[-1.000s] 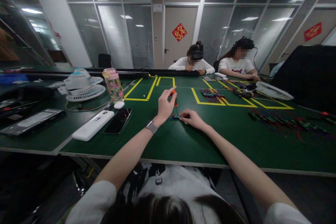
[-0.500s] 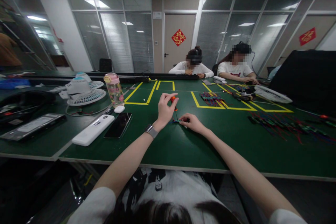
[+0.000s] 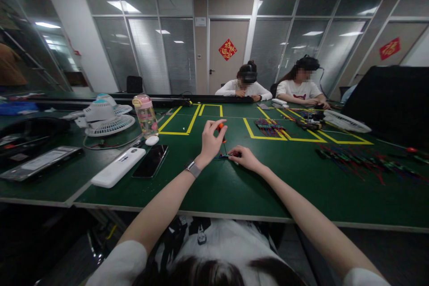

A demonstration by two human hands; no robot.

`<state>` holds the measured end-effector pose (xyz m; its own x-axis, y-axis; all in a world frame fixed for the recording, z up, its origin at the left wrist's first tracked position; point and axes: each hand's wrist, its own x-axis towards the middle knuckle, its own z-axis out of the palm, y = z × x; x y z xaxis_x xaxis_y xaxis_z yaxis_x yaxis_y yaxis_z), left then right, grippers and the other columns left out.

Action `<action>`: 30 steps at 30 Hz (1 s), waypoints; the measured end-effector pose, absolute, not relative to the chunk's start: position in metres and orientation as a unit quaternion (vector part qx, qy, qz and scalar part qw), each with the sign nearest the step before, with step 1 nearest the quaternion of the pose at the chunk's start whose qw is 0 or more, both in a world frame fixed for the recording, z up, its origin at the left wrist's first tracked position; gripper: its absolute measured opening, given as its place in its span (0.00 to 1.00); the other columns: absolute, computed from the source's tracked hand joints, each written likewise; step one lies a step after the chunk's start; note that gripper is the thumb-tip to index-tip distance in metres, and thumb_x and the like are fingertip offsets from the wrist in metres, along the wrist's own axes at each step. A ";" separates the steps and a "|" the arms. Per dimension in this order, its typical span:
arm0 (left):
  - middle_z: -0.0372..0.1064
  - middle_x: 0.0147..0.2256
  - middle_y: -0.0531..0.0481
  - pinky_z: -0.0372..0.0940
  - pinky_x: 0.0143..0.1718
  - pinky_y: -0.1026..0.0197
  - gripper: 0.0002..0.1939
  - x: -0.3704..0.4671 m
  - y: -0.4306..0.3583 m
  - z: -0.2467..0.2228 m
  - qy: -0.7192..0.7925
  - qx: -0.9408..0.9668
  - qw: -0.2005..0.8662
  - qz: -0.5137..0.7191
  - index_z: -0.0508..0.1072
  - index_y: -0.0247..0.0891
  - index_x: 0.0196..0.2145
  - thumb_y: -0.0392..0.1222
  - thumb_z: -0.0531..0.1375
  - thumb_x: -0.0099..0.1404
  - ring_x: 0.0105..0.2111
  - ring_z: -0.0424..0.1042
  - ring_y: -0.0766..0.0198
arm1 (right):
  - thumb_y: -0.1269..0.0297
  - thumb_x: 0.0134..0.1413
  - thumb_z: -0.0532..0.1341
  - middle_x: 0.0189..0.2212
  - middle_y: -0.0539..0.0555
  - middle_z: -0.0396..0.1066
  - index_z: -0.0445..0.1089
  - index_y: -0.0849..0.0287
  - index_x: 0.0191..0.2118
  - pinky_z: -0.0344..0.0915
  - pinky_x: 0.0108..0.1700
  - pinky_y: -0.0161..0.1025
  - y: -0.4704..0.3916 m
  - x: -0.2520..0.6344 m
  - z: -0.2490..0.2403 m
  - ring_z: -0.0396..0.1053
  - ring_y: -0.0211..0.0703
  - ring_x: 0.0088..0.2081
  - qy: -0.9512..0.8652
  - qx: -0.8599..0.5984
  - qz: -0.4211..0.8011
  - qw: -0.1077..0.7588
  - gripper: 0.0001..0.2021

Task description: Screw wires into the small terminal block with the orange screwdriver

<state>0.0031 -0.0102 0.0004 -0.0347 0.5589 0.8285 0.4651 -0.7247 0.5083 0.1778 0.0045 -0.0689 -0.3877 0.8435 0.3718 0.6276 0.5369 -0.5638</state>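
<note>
My left hand [image 3: 212, 139], with a watch on its wrist, grips the orange handle of a screwdriver [image 3: 221, 128] between thumb and fingers. The screwdriver stands nearly upright, its thin shaft pointing down at a small green circuit board [image 3: 225, 156] on the table. My right hand [image 3: 247, 158] lies low beside the board, its fingertips pinching the board's right end. Dark red wires show under those fingers. Whether the tip sits in a screw is too small to tell.
Bundles of wired boards [image 3: 271, 128] lie ahead, with more boards [image 3: 365, 161] at right. Left of me are a phone [image 3: 150, 161], a white power bank [image 3: 119, 167], a bottle [image 3: 145, 116] and fans [image 3: 109, 116]. Two people [image 3: 246, 85] sit across the green table [image 3: 214, 192].
Both hands keep almost the same place and grip on the screwdriver and the circuit board. The whole view has shifted very slightly.
</note>
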 end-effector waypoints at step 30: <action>0.68 0.41 0.48 0.62 0.45 0.63 0.16 0.004 -0.007 -0.001 0.347 0.699 0.084 0.619 0.68 0.39 0.52 0.37 0.49 0.70 0.41 0.68 0.66 | 0.65 0.49 0.63 0.29 0.53 0.69 0.76 0.62 0.37 0.62 0.35 0.35 0.005 0.179 -0.068 0.65 0.38 0.30 -0.817 -0.455 0.167 0.312 0.09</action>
<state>0.0039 -0.0072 -0.0013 -0.0079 0.5890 0.8081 0.3818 -0.7451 0.5468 0.1786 0.0045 -0.0683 -0.3908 0.8479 0.3583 0.6392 0.5301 -0.5572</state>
